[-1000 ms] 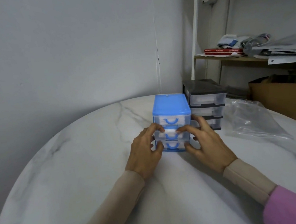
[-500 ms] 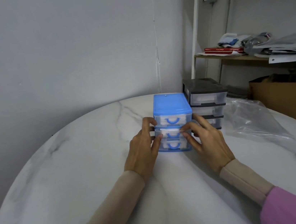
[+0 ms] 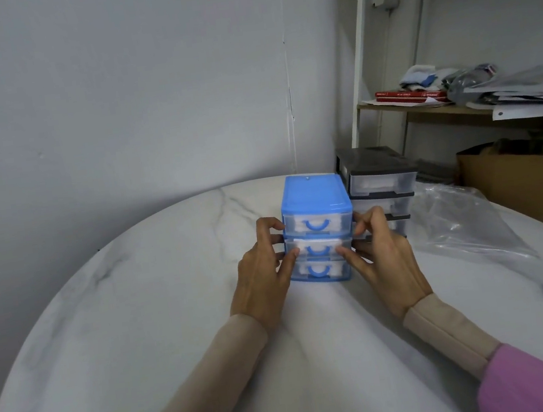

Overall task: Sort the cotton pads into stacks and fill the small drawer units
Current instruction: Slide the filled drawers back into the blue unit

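Crowding blue drawer unit [image 3: 313,196]: grey drawer unit [image 3: 380,181], plastic bag [image 3: 462,225].

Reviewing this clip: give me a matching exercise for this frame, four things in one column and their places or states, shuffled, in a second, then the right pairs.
Things:
1. blue drawer unit
2. black drawer unit
3. clear plastic bag
4. cardboard box

Places or states:
A. lying crumpled on the table, right of both units
B. between the two hands
C. off the table, under the shelf
D. behind and right of the blue one

Pairs: 1-B, 2-D, 3-A, 4-C
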The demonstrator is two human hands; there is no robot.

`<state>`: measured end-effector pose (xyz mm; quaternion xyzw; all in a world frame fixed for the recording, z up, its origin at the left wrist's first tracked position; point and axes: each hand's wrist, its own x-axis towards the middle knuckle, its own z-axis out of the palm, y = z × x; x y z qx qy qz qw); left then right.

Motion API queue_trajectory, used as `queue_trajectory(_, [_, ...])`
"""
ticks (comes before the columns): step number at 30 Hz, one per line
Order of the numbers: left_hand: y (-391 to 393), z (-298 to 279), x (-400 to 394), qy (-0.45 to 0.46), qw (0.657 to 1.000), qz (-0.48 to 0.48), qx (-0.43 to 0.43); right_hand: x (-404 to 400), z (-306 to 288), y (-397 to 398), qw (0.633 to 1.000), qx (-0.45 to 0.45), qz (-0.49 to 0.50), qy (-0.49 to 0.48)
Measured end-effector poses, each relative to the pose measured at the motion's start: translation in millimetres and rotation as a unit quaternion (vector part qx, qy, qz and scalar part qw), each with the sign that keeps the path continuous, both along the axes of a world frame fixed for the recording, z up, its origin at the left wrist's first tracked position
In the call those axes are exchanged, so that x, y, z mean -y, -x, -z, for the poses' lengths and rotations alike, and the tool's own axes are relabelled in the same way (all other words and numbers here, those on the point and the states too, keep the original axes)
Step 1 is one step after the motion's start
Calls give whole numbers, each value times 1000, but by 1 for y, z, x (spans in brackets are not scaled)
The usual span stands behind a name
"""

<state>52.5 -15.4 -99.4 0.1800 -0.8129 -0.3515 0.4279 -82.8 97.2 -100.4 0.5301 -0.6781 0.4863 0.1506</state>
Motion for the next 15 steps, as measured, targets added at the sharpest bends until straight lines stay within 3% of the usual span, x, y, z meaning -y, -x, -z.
queue_trajectory(15, [15,-4,11,1,997,-61,42,17,0,7,999,30,42,1])
